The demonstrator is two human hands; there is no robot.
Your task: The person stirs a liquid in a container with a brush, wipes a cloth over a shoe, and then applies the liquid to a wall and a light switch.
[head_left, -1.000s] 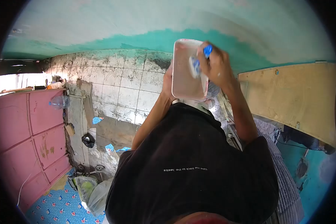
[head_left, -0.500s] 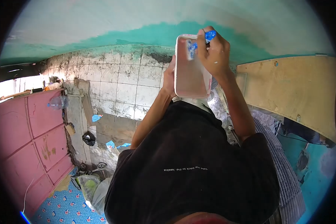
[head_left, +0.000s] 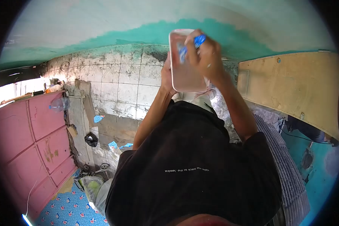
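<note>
A shallow, white-rimmed rectangular tray (head_left: 188,81) is tilted in front of me, its inside coated with a pale pinkish-white layer. My left hand (head_left: 167,78) grips it along the left side, fingers partly hidden behind it. Over the upper part of the tray, my right hand (head_left: 207,56) is closed on a blue-and-white patterned scrap (head_left: 200,40), which shows above the fingers and again below them against the tray's inside. Motion blurs this hand and the lower end of the scrap. Pale specks dot the back of the hand.
Ahead rises a wall (head_left: 169,26) of pale coating over green paint, above stained white tiles (head_left: 130,88). A pink panel (head_left: 34,139) and a plastic bottle (head_left: 59,104) are left. To the right are a wooden board (head_left: 293,90) and a corrugated sheet (head_left: 280,162). Blue patterned flooring (head_left: 69,207) lies lower left.
The tray and both hands have shifted slightly left and up. The right hand has moved left and a little down with the patterned scrap, still over the tray.
</note>
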